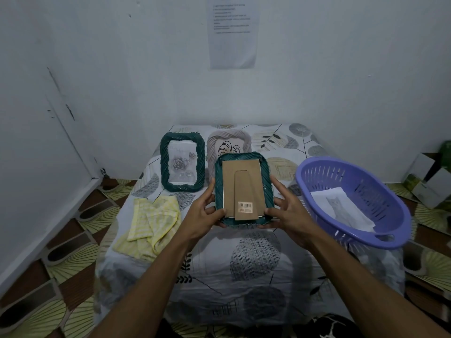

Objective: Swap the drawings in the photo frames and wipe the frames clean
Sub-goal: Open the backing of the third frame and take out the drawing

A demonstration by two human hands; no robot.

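I hold a dark green photo frame [264, 170] above the table, its brown cardboard back [241, 181] with a barcode sticker facing me. My left hand [203, 212] grips its lower left edge and my right hand [288, 211] grips its lower right edge. A second green frame [164, 164] with a rose drawing stands at the back left. A beige frame [234, 139] with a leaf drawing stands behind the held frame, partly hidden. A yellow striped cloth [151, 222] lies crumpled at the left.
A purple plastic basket [380, 191] at the table's right edge holds paper sheets [341, 206], one with a faint drawing. The table wears a leaf-patterned cover [244, 264]. Walls close in behind and at the left. Boxes [427, 181] sit on the floor at the right.
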